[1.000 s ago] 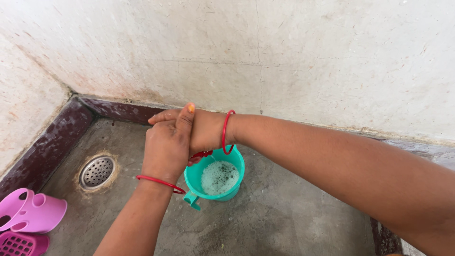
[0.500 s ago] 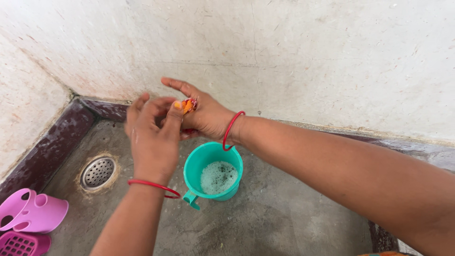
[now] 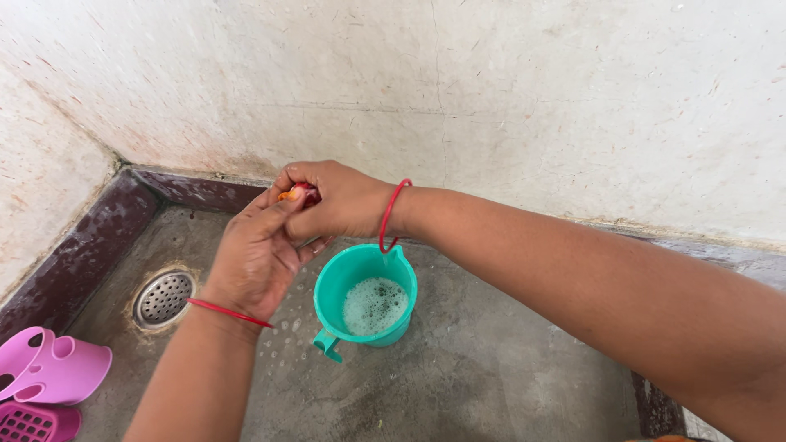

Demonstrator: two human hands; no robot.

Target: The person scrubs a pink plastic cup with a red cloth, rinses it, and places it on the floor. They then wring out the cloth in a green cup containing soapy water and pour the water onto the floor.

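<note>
Left hand (image 3: 258, 254) clasps curled right hand (image 3: 336, 200).

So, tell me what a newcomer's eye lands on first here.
The two hands pressed together mid-frame: the right hand closed around a small red-orange thing, the left hand cupped against it. Just below sits a teal mug of foamy water on the wet concrete floor, with a round metal drain at left.

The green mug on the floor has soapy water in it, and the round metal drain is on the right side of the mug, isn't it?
Not quite. The green mug does hold foamy water, but the round metal drain sits to the left of the mug, near the corner of the floor, not to the right. The head view shows it.
</note>
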